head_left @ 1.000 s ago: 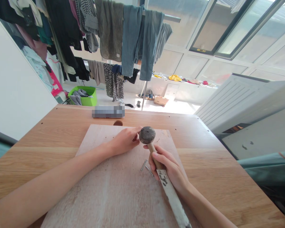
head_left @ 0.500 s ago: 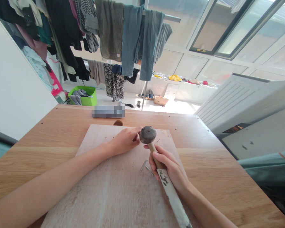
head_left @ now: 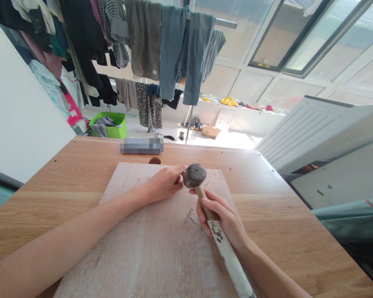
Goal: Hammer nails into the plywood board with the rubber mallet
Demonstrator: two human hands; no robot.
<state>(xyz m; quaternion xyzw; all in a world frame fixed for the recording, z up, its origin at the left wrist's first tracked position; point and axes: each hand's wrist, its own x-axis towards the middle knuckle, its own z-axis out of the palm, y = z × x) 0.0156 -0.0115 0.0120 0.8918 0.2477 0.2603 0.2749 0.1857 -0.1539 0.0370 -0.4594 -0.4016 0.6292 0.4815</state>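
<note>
My right hand [head_left: 219, 211] is wrapped round the wooden handle of a mallet [head_left: 194, 176] with a dark, rounded head. The lower handle is coated in chipped white. My left hand [head_left: 164, 184] rests over a pale wooden board [head_left: 136, 248], its fingers pinched together close beside the mallet head. What those fingertips hold, if anything, is hidden behind the head. Two loose nails [head_left: 188, 215] lie on the board just left of my right hand. Another thin nail [head_left: 208, 183] shows beyond the mallet, near the board's far right corner. Small holes dot the board.
The board lies on a wooden table [head_left: 282, 215] with a round hole near its far side. A blurred grey box [head_left: 141, 146] sits at the far edge. Beyond are a green basket [head_left: 116, 126], hanging clothes [head_left: 143, 41] and a white ribbed cabinet [head_left: 311, 128].
The mallet and my right hand have shifted very slightly to the right. My left hand stays in the same place.
</note>
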